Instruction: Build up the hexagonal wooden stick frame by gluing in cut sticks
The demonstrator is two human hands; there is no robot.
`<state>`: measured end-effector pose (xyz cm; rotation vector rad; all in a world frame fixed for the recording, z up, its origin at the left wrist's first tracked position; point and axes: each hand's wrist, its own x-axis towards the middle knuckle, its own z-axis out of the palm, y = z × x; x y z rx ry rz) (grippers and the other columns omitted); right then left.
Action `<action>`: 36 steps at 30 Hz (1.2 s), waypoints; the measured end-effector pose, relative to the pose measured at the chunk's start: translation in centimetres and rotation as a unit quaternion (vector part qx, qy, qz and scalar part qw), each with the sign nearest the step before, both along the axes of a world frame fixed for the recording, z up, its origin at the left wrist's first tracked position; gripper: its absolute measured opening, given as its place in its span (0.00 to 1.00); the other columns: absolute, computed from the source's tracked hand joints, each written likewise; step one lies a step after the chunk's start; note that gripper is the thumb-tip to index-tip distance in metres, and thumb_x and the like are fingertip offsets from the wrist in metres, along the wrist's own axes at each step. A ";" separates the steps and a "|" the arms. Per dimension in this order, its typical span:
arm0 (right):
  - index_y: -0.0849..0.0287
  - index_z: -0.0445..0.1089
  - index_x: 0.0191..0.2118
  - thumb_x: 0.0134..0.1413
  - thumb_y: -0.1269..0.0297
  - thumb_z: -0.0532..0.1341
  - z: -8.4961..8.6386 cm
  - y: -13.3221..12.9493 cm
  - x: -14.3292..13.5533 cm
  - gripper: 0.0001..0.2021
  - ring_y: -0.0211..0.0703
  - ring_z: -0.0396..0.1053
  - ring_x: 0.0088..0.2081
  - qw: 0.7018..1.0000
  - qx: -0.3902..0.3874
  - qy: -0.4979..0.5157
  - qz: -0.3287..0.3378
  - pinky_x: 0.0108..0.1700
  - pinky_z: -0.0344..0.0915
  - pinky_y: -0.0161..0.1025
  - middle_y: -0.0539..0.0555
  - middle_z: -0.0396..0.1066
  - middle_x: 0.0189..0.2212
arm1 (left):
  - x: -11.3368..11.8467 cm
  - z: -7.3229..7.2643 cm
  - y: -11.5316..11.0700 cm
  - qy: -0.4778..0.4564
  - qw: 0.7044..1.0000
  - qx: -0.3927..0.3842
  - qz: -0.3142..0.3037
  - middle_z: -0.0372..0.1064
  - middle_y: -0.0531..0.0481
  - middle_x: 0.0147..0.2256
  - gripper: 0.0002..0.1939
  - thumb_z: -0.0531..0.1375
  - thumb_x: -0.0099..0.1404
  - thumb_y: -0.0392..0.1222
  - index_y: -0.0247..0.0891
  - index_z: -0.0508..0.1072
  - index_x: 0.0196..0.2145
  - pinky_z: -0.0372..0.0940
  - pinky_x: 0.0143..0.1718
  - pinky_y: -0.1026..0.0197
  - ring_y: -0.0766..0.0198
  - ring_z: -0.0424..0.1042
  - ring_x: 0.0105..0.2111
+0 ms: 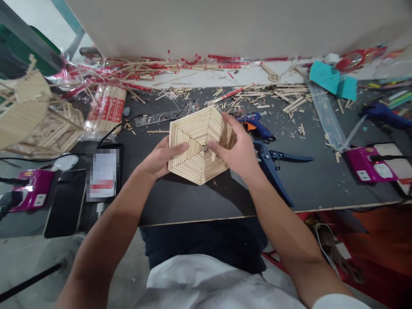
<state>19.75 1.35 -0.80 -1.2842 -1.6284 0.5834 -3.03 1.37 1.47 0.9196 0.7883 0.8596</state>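
Note:
A hexagonal panel of pale wooden sticks (201, 165), laid in triangular sections, is held above the dark table. My left hand (162, 158) grips its left edge, thumb on the upper face and fingers hidden behind. On the right side, my right hand (240, 148) holds it too, with the thumb near the small hole at the centre and the index finger along the upper right edge. Behind the right hand lies a blue glue gun (257, 124), and beside that hand is a dark blue cutter (273, 171).
Stick offcuts (292, 101) litter the table's back. At left are a stick structure (61, 124), bundled sticks (106, 107), phones (66, 201) and a purple power socket (34, 189). Another purple socket (370, 165) sits at right. The table's front edge (199, 222) is near my body.

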 end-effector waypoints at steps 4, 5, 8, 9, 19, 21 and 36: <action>0.50 0.64 0.66 0.47 0.39 0.72 -0.4 0.1 -0.2 0.43 0.63 0.64 0.65 1.000 -0.019 0.002 0.016 0.67 0.60 0.64 0.60 0.67 0.64 | 0.0 -0.1 0.0 0.020 1.000 0.001 -0.014 0.79 0.35 0.49 0.28 0.75 0.56 0.48 0.34 0.78 0.52 0.72 0.58 0.40 0.36 0.77 0.53; 0.50 0.65 0.66 0.47 0.39 0.72 -0.5 0.2 -0.3 0.42 0.63 0.64 0.65 1.000 -0.024 0.004 0.017 0.67 0.60 0.64 0.60 0.67 0.63 | 0.1 0.0 -0.1 0.026 1.000 -0.001 -0.011 0.79 0.35 0.49 0.28 0.76 0.56 0.48 0.34 0.79 0.51 0.73 0.57 0.40 0.37 0.78 0.53; 0.51 0.65 0.65 0.46 0.38 0.72 -0.5 0.2 -0.4 0.43 0.63 0.65 0.64 0.999 -0.040 0.013 0.019 0.66 0.61 0.63 0.61 0.67 0.63 | 0.4 0.1 -0.1 0.041 0.999 -0.008 0.007 0.79 0.36 0.50 0.27 0.76 0.54 0.47 0.34 0.80 0.49 0.74 0.55 0.41 0.38 0.79 0.51; 0.52 0.66 0.65 0.45 0.38 0.72 -0.5 0.2 -0.5 0.44 0.63 0.64 0.65 0.999 -0.043 0.015 0.018 0.66 0.61 0.63 0.62 0.67 0.63 | 0.5 0.1 -0.2 0.044 0.999 -0.010 0.012 0.79 0.36 0.49 0.26 0.77 0.54 0.46 0.34 0.80 0.48 0.75 0.54 0.41 0.38 0.79 0.50; 0.49 0.66 0.64 0.40 0.35 0.74 -0.6 0.3 -0.5 0.46 0.64 0.64 0.64 0.997 -0.057 0.050 0.025 0.67 0.61 0.64 0.60 0.67 0.63 | 0.9 0.2 -0.5 0.059 0.997 -0.019 0.051 0.80 0.37 0.48 0.29 0.79 0.48 0.45 0.34 0.81 0.47 0.76 0.52 0.43 0.39 0.80 0.49; 0.49 0.66 0.64 0.39 0.36 0.75 -0.6 0.3 -0.4 0.46 0.64 0.65 0.64 0.997 -0.055 0.053 0.026 0.67 0.60 0.64 0.59 0.68 0.63 | 1.0 0.2 -0.5 0.050 0.997 -0.017 0.049 0.80 0.37 0.48 0.29 0.79 0.48 0.45 0.34 0.81 0.47 0.76 0.52 0.43 0.40 0.80 0.49; 0.48 0.65 0.63 0.42 0.41 0.75 -0.8 0.4 0.0 0.43 0.62 0.62 0.66 0.998 -0.041 0.025 0.040 0.68 0.59 0.63 0.58 0.67 0.63 | 1.1 -0.7 -0.8 0.037 0.998 -0.007 0.045 0.80 0.38 0.49 0.26 0.78 0.51 0.44 0.35 0.81 0.47 0.75 0.53 0.42 0.39 0.79 0.51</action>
